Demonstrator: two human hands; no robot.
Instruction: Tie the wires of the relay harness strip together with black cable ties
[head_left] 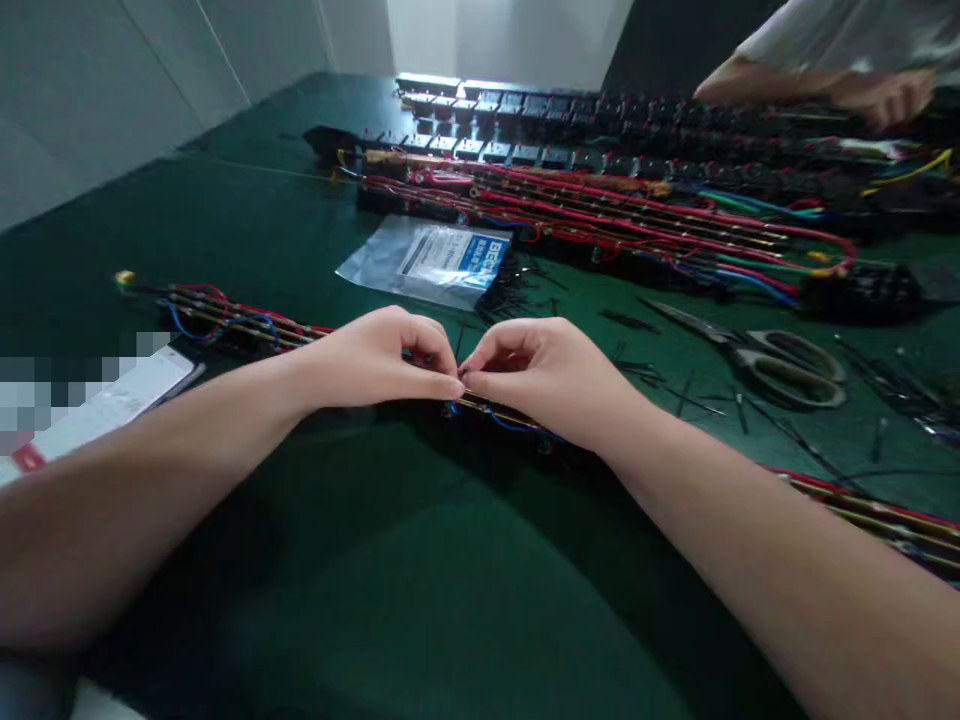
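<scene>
A long wire harness of red, blue and yellow wires lies across the green table from left to right. My left hand and my right hand meet over its middle, fingertips pinched together on the bundle. What sits between the fingertips is too small to make out. Loose black cable ties lie just behind my right hand.
A clear bag with a blue label lies behind my hands. Scissors rest at the right. More harnesses and black connector blocks fill the back. Another person's hand works at the far right. White paper lies at left.
</scene>
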